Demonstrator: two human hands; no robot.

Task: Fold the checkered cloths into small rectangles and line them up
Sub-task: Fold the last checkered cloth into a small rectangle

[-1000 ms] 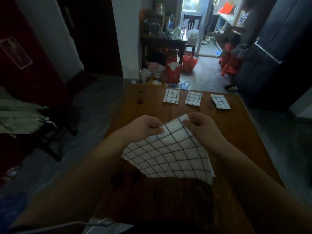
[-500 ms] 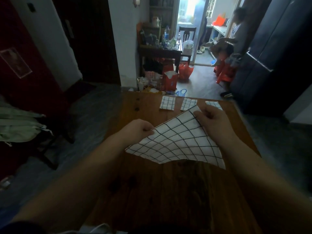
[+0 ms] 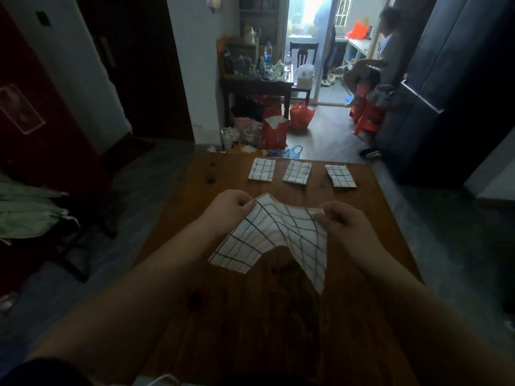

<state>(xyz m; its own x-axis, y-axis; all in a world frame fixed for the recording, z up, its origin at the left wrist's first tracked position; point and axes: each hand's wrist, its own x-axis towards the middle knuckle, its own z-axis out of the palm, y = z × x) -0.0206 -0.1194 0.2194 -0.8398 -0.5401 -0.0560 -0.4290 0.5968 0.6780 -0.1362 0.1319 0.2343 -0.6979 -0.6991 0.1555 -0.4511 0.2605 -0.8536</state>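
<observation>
A white checkered cloth point(image 3: 274, 235) hangs above the wooden table point(image 3: 250, 316), sagging in the middle with its lower corners drooping. My left hand point(image 3: 230, 208) pinches its far left corner and my right hand point(image 3: 341, 221) pinches its far right corner. Three small folded checkered rectangles lie in a row near the table's far edge: one on the left point(image 3: 262, 169), one in the middle point(image 3: 296, 172), one on the right point(image 3: 340, 176), slightly askew.
Beyond the table's far edge stand orange bags point(image 3: 274, 132) and a cluttered dark side table point(image 3: 256, 84). A dark fridge point(image 3: 446, 87) is at the right, a person point(image 3: 387, 45) near the doorway, and green fabric point(image 3: 28, 210) lies at the left.
Both hands have lifted the cloth and shifted their grip to its two far corners, so it now sags between them instead of stretching flat. The camera has tilted up.
</observation>
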